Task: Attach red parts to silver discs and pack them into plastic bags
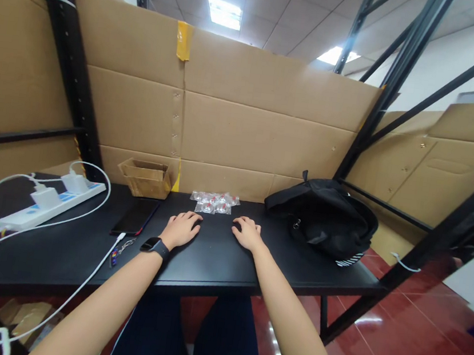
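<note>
Resting loose and unclenched on the black table, the left hand and right hand flank open room running to the front edge; clear packets lie just beyond them, near the cardboard wall, with a black bag bounding the right and a dark flat device the left

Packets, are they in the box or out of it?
Out: the packets lie on the desk, between the box and the bag.
</note>
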### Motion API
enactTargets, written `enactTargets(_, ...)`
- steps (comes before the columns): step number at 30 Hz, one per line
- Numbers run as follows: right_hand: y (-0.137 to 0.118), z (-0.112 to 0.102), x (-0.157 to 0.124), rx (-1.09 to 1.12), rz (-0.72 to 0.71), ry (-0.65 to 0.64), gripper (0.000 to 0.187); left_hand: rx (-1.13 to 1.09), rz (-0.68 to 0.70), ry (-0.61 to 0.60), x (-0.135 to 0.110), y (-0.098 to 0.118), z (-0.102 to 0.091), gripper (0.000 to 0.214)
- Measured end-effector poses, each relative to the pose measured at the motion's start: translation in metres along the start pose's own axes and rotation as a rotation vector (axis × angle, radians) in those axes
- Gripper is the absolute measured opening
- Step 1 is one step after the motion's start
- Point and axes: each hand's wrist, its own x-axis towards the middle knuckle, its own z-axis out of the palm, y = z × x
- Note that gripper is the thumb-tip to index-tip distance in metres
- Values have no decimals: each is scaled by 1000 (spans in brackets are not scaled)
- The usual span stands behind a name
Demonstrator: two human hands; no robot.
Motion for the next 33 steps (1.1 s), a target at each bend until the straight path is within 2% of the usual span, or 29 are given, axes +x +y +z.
enactTargets(33, 6, 2, 8, 50, -24, 11, 29, 23, -4, 31, -1, 1, 1, 36)
